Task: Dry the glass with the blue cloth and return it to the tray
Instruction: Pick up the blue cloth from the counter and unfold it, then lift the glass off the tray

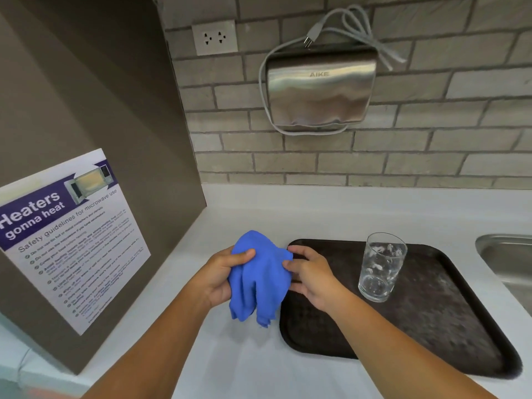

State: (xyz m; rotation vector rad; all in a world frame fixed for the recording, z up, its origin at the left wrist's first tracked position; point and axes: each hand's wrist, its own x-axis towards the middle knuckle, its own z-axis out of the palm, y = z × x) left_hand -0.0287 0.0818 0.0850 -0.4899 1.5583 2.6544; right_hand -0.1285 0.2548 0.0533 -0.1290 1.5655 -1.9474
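Both hands are closed on the blue cloth: the left hand has its thumb over the front and fingers curled behind, while the right hand pinches the opposite edge between thumb and fingertips, so the cloth hangs bunched between them with two loose corners drooping toward the white counter. Taking the dark brown tray as the landmark, the counter runs under and around it, the cloth is held just off the tray's near-left edge, and a steel sink shows past its right side. The drinking glass stands upright on the tray, toward its far middle, well clear of both hands; neither hand touches it. It is clear and slightly tapered, with pale flecks on its wall (water drops or reflections, I cannot say which). The step in hand seems to be readying the cloth; done well, it would be opened into a flat pad across one palm, leaving the other hand free to lift the glass by its lower wall, since a wet glass may slip.
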